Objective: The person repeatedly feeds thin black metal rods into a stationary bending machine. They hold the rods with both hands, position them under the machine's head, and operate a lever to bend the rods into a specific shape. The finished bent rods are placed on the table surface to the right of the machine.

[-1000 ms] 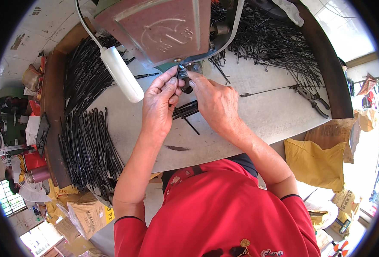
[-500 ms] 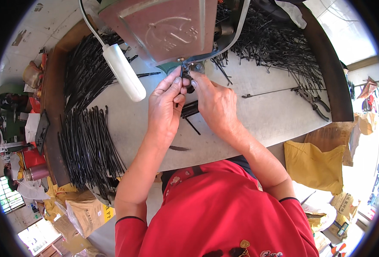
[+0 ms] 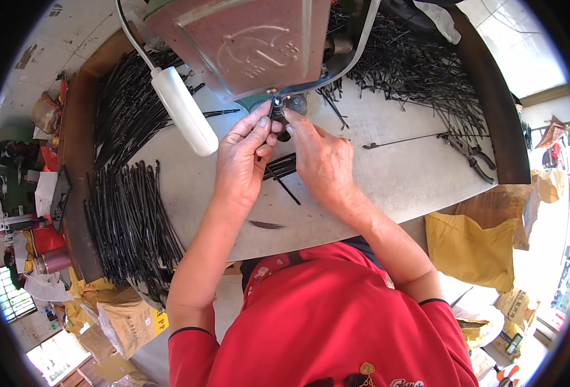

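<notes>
Both hands are staying put under the press since the earlier frame, barely shifting. My left hand [image 3: 243, 161] is pinching a small black metal piece [image 3: 278, 119] between thumb and forefinger, closed on it, right at the machine's round die [image 3: 294, 103]. My right hand [image 3: 320, 161] is pressing fingertips against the same piece from the other side, fingers curled shut around it. Its long axis is running roughly upright in the picture, top end pointing into the press. The reddish-brown metal press housing [image 3: 246, 42] is crowding from above; its white rounded lever handle [image 3: 185, 109] is sitting just left of my left hand. The pale, smooth tabletop [image 3: 394, 180] is giving open room to the right and toward me. Thin black rods [image 3: 127, 226] are lying heaped at left; pliers [image 3: 465, 149] are resting well apart at right.
</notes>
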Demonstrator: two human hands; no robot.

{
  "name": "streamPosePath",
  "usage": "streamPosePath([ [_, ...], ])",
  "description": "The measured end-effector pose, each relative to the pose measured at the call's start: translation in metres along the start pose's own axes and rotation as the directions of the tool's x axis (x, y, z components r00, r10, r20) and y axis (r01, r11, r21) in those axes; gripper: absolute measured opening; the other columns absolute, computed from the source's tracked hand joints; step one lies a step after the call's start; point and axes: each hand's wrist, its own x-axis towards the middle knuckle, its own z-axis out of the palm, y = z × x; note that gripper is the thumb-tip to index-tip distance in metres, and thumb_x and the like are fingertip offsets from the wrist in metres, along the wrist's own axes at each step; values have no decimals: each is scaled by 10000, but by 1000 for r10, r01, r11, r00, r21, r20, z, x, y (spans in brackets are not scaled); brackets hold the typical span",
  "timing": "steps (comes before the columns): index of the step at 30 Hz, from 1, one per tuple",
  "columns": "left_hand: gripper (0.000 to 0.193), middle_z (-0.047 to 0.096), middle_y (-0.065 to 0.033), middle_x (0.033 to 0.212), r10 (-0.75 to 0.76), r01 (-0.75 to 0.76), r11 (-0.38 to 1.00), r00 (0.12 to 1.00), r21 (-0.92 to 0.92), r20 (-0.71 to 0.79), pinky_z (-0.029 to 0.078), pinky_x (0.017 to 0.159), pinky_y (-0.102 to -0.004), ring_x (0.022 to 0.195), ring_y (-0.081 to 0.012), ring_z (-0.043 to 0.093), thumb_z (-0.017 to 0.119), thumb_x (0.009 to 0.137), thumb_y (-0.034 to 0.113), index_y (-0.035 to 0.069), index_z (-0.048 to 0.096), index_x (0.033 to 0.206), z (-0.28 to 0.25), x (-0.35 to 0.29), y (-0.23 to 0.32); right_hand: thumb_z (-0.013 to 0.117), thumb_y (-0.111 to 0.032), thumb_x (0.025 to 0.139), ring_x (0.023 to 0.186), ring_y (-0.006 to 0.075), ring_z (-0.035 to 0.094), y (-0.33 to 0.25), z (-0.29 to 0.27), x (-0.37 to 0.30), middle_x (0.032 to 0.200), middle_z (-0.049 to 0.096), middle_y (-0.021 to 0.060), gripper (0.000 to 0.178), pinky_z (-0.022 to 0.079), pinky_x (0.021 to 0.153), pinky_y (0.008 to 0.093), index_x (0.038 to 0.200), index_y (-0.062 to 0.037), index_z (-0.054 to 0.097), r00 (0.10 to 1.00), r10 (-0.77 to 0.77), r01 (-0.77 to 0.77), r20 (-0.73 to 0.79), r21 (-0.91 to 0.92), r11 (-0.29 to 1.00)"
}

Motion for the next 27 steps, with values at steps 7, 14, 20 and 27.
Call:
streamPosePath([
  [7, 326, 629, -61, 919, 21, -20, 1000, 998, 19, -51, 416, 567, -152, 701, -57, 531, 556, 932, 35, -28, 532, 1251, 6, -3, -4, 569, -6, 759, 509, 302, 606, 0, -4, 0, 687, 604, 75, 496, 487, 457, 409, 1241, -120, 533, 1000, -15, 15, 4, -26, 1000],
  [14, 322, 626, -55, 920, 40, -37, 998, 998, 54, -56, 425, 581, -155, 712, -58, 534, 559, 931, 33, -21, 538, 1248, 8, -4, -3, 556, -21, 781, 567, 342, 629, -4, -7, 6, 751, 652, 119, 408, 498, 491, 432, 1180, -107, 550, 996, 64, -65, 68, 21, 998],
  [20, 338, 626, -50, 912, 6, -22, 991, 993, -131, -122, 433, 601, -156, 723, -59, 532, 570, 928, 33, -8, 537, 1262, 12, -5, -15, 544, -84, 895, 607, 344, 631, -9, -2, 4, 682, 630, 152, 260, 487, 524, 416, 1153, -110, 548, 990, 127, -130, 66, 54, 990],
  [27, 332, 630, -37, 903, 60, -63, 998, 991, -29, -118, 436, 614, -157, 708, -58, 528, 577, 924, 39, -5, 548, 1252, 16, -7, -14, 538, -61, 823, 613, 372, 636, -5, -14, 12, 727, 652, 146, 227, 493, 519, 467, 1050, -80, 543, 988, 87, -94, 130, 44, 995],
])
